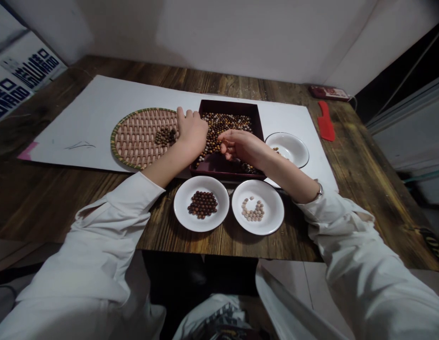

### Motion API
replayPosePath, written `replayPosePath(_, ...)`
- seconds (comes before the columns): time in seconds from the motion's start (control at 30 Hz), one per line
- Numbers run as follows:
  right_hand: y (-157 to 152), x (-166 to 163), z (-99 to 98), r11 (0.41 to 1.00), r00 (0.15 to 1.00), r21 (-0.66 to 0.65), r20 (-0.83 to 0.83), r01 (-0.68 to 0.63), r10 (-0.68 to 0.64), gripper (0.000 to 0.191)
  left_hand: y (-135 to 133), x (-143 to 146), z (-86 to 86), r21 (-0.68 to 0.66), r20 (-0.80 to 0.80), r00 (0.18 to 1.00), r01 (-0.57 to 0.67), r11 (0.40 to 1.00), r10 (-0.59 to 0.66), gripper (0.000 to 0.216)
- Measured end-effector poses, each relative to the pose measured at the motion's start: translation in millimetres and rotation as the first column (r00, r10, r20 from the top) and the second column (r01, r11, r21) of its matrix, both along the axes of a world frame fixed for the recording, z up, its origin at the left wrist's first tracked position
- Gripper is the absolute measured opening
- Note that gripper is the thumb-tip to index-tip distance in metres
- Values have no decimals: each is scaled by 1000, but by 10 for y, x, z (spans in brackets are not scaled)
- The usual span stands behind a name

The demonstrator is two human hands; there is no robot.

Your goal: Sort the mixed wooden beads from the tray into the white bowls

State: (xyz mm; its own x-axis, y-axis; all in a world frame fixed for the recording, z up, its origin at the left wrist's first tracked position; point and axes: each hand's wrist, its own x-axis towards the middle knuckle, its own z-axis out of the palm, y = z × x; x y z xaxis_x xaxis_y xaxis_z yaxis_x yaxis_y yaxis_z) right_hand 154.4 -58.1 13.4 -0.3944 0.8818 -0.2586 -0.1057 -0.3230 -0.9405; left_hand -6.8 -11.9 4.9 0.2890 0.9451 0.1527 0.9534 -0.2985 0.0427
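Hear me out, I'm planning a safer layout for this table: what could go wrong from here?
The left hand is close to the greenish-brown beads on the woven tray; a brush could scatter them. The right forearm crosses in front of the right-hand white bowl, and might nudge it. The bowl of dark beads and bowl of pale beads stand toward the table's near edge; a sleeve might catch one.

A maroon box [212, 165] holds mixed beads [222, 123]. The left hand [193, 128], fingers bent, covers its left edge; the right hand [245, 147] hovers over its right half. Left of the box lies a woven tray [132, 134]; before it, bowls of brown beads [202, 204] and pale beads [253, 212].
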Motion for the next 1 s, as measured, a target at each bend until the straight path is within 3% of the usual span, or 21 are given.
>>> replayPosePath(0.37, -2, -13, 12, 1000, 1000, 4, 18, 2, -2, 5, 36, -2, -33, 1, 11, 1000, 8, 1000, -8, 38)
replayPosePath(0.7, -12, -17, 18, 1000, 1000, 2, 18, 8, -8, 8, -44, 38, 41, -29, -70, 998, -2, 1000, 0, 44)
replayPosePath(1.0, 3, -4, -1, 1000, 1000, 8, 19, -2, 2, 10, 33, 6, -43, -60, 41, 999, 28, 998, -25, 41)
